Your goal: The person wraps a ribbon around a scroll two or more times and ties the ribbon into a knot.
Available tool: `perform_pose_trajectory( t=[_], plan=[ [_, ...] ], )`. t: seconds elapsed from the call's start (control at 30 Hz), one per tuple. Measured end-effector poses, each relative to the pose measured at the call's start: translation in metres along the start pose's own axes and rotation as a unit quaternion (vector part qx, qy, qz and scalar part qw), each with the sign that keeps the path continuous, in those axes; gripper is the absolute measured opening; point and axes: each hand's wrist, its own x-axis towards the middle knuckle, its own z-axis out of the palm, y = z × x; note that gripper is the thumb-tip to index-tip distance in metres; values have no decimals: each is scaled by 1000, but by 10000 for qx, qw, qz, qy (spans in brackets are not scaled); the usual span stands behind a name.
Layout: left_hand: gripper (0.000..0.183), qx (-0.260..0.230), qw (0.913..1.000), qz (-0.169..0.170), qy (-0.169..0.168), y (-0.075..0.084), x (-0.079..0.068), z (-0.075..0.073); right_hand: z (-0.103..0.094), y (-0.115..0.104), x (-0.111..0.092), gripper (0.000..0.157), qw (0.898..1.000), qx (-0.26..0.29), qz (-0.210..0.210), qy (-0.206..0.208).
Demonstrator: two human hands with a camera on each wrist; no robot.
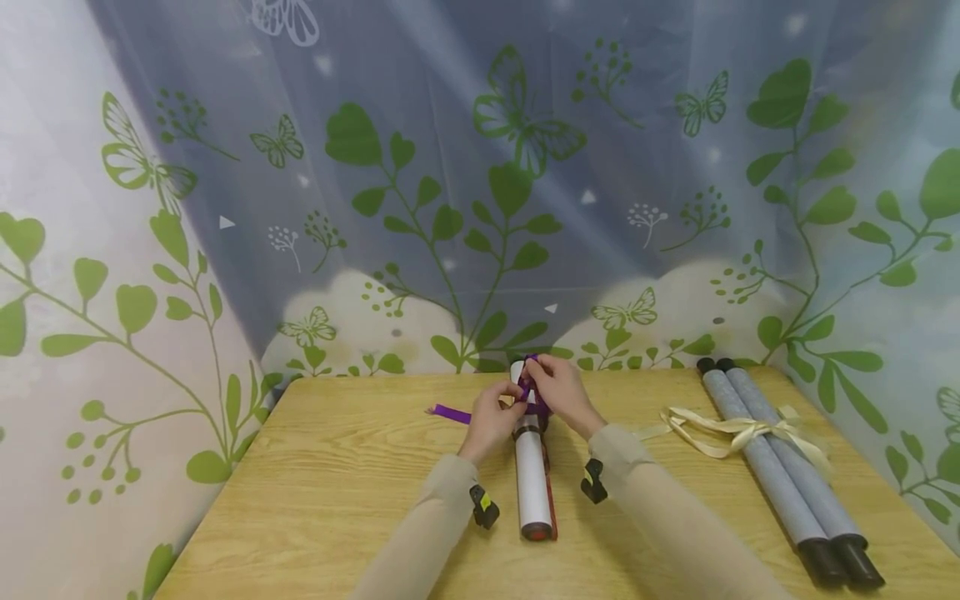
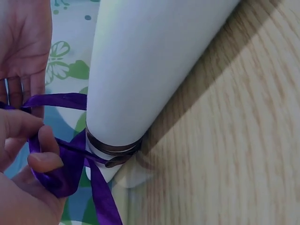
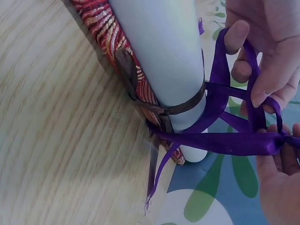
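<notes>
A white rolled scroll (image 1: 533, 479) lies lengthwise on the table, with a slim red-and-gold patterned piece (image 3: 96, 26) along its right side. A brown band (image 3: 187, 104) goes round the scroll near its far end. Loops of purple ribbon (image 3: 243, 143) run from there up to both hands. My left hand (image 1: 493, 421) pinches the ribbon above the scroll; in the left wrist view a wide loop hangs about its fingers. My right hand (image 1: 564, 393), just beyond, grips another stretch between thumb and fingers. Some fingertips are hidden behind ribbon.
Two grey scrolls (image 1: 780, 454) with dark ends lie side by side at the right, tied with a cream ribbon (image 1: 750, 429). A loose purple ribbon end (image 1: 452, 413) extends left of my left hand. A printed curtain (image 1: 420, 250) hangs behind the wooden table (image 1: 337, 483).
</notes>
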Motion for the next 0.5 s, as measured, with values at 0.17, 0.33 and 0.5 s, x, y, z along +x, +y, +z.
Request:
perform_pose_trajectory(
  t=[0.17, 0.33, 0.5],
  plan=[
    [13, -304, 9992, -122, -247, 0, -1, 1, 0, 0, -1, 32, 9997, 186, 145, -103],
    [24, -491, 9974, -371, -385, 1, 0, 1, 0, 1, -3, 33, 9961, 828, 224, -217],
    [29, 25, 9994, -339, -17, 1, 0, 1, -1, 2, -2, 33, 9880, 1449, 498, -193]
  ],
)
